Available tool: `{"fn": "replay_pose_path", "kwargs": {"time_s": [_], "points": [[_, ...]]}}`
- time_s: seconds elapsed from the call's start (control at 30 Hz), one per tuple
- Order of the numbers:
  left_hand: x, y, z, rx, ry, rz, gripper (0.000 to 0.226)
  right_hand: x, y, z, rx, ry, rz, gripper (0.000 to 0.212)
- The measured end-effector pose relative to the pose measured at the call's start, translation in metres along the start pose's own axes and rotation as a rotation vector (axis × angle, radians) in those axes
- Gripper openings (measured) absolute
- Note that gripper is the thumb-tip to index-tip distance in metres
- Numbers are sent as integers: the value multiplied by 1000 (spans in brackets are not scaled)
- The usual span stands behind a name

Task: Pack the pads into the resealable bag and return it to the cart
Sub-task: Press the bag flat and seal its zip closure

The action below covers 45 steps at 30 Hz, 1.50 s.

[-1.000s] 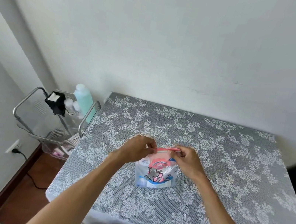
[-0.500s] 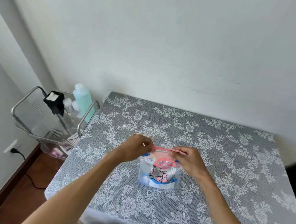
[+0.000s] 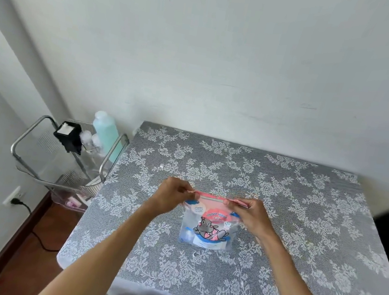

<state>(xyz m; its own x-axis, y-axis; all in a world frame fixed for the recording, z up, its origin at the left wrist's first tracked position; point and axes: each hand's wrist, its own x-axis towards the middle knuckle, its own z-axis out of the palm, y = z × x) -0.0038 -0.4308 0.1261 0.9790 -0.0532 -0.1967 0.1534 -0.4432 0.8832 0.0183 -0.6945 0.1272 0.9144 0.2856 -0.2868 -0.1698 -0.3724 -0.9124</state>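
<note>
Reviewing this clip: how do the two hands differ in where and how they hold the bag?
The left hand pinches the left end of the pink top strip of the resealable bag; the right hand pinches the right end. The left hand curls into a loose fist beside the bag, clear of its print; the right hand partly covers the bag's upper right corner. Both grip only the top edge, with the bag upright on the table.

Bright, even daylight, soft shadows only.
Wide-angle bend at the edges: wall (image 3: 229,50) lines lean, worktop (image 3: 305,216) splays. Slight softness overall, bag (image 3: 206,228) print partly unreadable, corners blurred.
</note>
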Motion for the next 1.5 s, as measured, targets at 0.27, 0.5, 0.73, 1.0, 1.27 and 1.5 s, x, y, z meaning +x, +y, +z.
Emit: {"fn": "replay_pose_path", "kwargs": {"time_s": [0.27, 0.5, 0.73, 1.0, 1.27, 1.5], "points": [[-6, -3, -11, -351, 20, -93, 20, 2, 13, -9, 162, 60, 56, 29], [-10, -7, -8, -420, 21, -129, 18, -1, 17, -6, 216, 74, 79, 34], [-12, -4, -8, -612, -28, -133, 19, 0, 19, -13, 377, 124, 124, 45], [-5, -4, 2, -647, 92, -148, 17, 1, 15, -5, 448, 84, 107, 25], [-7, 3, 23, -569, 14, -114, 28, -1, 6, -2, 412, 66, 65, 35], [-7, 8, 25, -611, 58, -96, 19, 2, 4, 5, 204, -3, 38, 48]]}}
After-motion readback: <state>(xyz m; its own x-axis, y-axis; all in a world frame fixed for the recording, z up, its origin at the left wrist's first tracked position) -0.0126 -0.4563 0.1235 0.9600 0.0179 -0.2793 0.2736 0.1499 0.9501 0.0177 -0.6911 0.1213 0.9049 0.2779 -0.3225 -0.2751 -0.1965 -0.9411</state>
